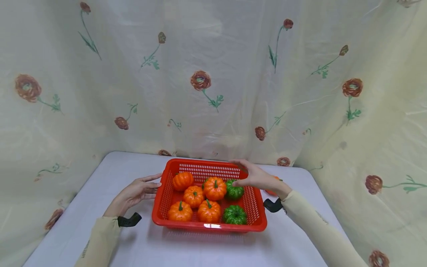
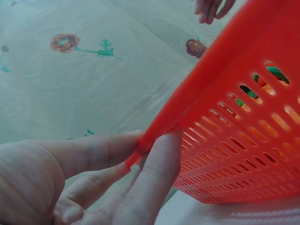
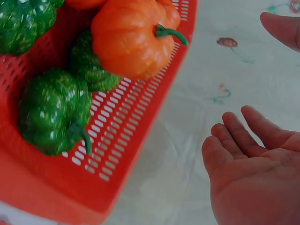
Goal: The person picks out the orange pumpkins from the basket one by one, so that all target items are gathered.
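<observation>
A red plastic basket (image 1: 210, 224) with slotted walls holds several small orange pumpkins (image 1: 180, 211) and green pumpkins (image 1: 235, 214). At its left side my left hand (image 1: 136, 193) pinches the rim. In the left wrist view, the thumb and fingers (image 2: 157, 168) meet around the red rim (image 2: 187, 93). My right hand (image 1: 255, 175) is over the back right part of the basket, with its fingers spread and nothing in its grasp. The right wrist view has this right hand (image 3: 255, 173) apart from the basket wall, near an orange pumpkin (image 3: 133, 40) and a green pumpkin (image 3: 54, 110).
Behind the right forearm, an orange thing (image 1: 271, 193) lies on the white table (image 1: 133, 237), mostly hidden. A flower-patterned curtain (image 1: 227, 122) hangs behind the table and at both sides. Each wrist bears a black strap piece (image 1: 129, 220).
</observation>
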A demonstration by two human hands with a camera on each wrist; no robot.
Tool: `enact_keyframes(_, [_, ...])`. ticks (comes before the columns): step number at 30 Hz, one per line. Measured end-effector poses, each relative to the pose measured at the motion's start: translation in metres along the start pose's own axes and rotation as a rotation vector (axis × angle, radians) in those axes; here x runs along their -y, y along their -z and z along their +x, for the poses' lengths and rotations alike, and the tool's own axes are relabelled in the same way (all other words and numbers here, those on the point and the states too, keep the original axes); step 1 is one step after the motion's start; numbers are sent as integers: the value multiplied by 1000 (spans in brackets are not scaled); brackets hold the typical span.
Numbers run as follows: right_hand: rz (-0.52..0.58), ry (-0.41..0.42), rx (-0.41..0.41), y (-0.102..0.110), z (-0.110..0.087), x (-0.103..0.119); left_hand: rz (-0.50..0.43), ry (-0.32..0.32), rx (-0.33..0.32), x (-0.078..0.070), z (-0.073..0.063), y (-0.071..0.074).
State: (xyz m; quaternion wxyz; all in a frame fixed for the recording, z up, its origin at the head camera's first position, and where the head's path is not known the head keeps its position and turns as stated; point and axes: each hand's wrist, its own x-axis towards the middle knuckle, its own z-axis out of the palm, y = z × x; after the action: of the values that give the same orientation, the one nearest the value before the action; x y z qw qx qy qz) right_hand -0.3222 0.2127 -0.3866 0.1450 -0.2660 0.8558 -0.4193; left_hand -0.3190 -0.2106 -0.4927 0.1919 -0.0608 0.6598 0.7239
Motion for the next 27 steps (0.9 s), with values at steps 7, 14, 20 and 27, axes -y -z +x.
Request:
enact_keyframes(7, [-6, -12, 84, -19, 19, -7, -4, 17, -3, 0, 2, -1])
enact_keyframes(14, [-23, -49, 122, -35, 33, -15, -6, 5, 16, 0, 2, -1])
enact_keyframes(20, [-59, -65, 135, -44, 40, -23, -18, 2, 27, 0, 1, 0])
enact_keyframes(27, [-66, -90, 154, -53, 45, -30, -26, -2, 22, 1, 0, 1])
